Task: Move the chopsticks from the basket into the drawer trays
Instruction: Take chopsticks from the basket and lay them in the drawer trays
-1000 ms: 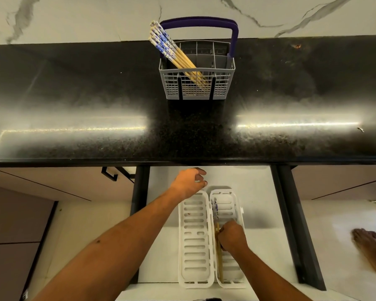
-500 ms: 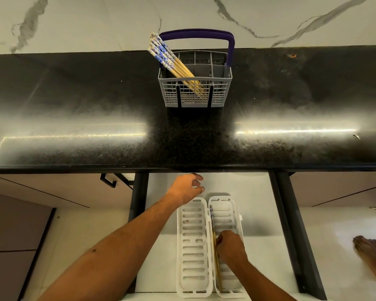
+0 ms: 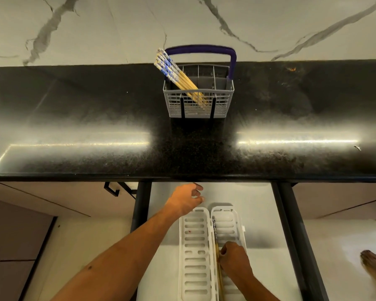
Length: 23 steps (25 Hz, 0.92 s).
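Both forearms are bare to the frame edge, with no sleeves, watch or rings visible. The left hand (image 3: 186, 200) and right hand (image 3: 234, 258) wear no gloves. A small dark mole (image 3: 90, 267) marks the left forearm.

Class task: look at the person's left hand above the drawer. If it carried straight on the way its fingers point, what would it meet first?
The left hand points up and slightly right, toward the front edge of the black countertop. It would likely meet that edge first, or pass beneath it; depth is unclear. The basket lies well beyond.
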Available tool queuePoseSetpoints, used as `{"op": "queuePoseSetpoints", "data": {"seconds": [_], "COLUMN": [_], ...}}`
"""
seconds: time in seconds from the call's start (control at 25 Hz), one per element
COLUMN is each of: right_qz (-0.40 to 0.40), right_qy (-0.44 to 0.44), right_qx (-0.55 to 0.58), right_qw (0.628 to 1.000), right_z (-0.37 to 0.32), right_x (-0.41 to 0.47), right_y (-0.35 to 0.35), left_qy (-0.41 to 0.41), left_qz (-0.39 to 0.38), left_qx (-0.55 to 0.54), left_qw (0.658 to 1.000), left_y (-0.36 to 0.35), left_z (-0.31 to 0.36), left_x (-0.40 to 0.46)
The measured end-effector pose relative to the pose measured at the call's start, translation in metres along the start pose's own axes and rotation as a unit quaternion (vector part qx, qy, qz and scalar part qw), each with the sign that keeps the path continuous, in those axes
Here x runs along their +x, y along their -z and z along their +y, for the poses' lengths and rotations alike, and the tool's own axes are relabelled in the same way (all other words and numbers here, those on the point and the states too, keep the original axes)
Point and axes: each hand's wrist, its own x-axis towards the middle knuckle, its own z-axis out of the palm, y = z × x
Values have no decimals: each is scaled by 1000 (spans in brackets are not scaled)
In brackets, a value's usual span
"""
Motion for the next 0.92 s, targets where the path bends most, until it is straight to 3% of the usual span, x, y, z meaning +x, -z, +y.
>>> {"op": "queuePoseSetpoints", "data": {"seconds": [0.36,0.6,0.92], "right_qz": [60,98,184], "right_qy": [76,140,278], "right_qx": [37,55,64], "right_qw": [995,984,941], "right_z": [-46,-80,-157], "right_x": [-18,-35,-53], "right_y": [82,120,188], "left_qy": [-91,-132,-189], "left_qz": [57,140,250], "left_qx": [2,-25,-54], "left_qw": [994,981,948], "left_y": [20,39,115], "left_z": [19,32,72], "left_x": [-12,-21,-25]}}
